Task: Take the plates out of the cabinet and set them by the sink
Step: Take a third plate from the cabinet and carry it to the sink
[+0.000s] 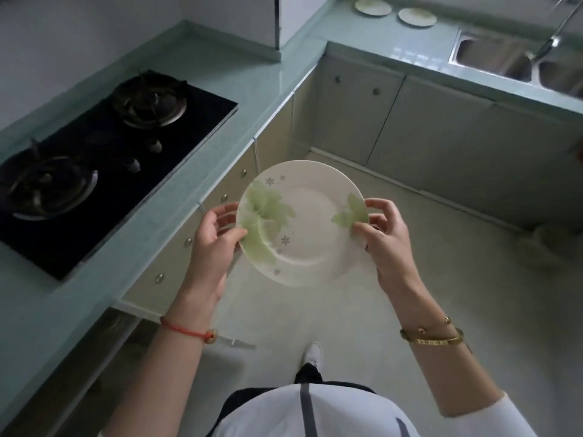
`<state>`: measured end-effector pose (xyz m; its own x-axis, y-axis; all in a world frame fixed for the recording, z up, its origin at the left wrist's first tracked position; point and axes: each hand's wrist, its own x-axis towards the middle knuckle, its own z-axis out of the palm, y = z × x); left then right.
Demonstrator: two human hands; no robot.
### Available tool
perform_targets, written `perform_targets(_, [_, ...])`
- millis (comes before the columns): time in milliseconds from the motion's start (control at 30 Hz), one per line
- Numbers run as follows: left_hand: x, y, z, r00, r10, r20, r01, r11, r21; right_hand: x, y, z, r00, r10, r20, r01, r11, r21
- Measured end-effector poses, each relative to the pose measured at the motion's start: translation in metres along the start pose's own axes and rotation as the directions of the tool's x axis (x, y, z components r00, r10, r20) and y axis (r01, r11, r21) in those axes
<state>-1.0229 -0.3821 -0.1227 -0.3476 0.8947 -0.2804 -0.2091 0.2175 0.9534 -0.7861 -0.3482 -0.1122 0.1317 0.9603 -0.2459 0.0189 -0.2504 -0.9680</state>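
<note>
Between the two hands, out over the floor, a white plate with green leaf prints is held face up and tilted a little. The left hand grips its left rim, thumb laid on the printed top and fingers curled underneath. The right hand pinches the opposite rim, thumb on top beside a green leaf and the other fingers bent behind the edge. A red cord bracelet circles the left wrist, and gold bangles sit on the right wrist. Left of the left hand runs a pale green countertop carrying a black gas hob, with drawer fronts below it; near the left forearm one low drawer stands pulled open. Far ahead of the hands, two more plates lie flat on the counter, side by side and apart from each other, just left of the steel sink that lies well beyond the right hand.
</note>
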Motion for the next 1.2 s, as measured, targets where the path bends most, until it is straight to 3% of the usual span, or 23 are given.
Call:
perform_targets(467, [0.146,0.042,0.193,0.995,-0.007,0.103,0.000,0.998,0.068,0.193,-0.040,-0.089,0.989,0.016,-0.145,-0.005,0.997,0.074])
perform_targets(900, [0.391,0.105,0.332,0.968,0.022,0.250,-0.049,0.994,0.102,0.438,-0.119,-0.088,0.966,-0.015,-0.258,0.045,0.993,0.110])
perform_targets(1200, [0.524,0.131,0.416,0.962,-0.008,0.274,-0.033,0.989,0.145,0.586,-0.147,-0.096,0.953,-0.006,-0.303,0.038,0.994,0.100])
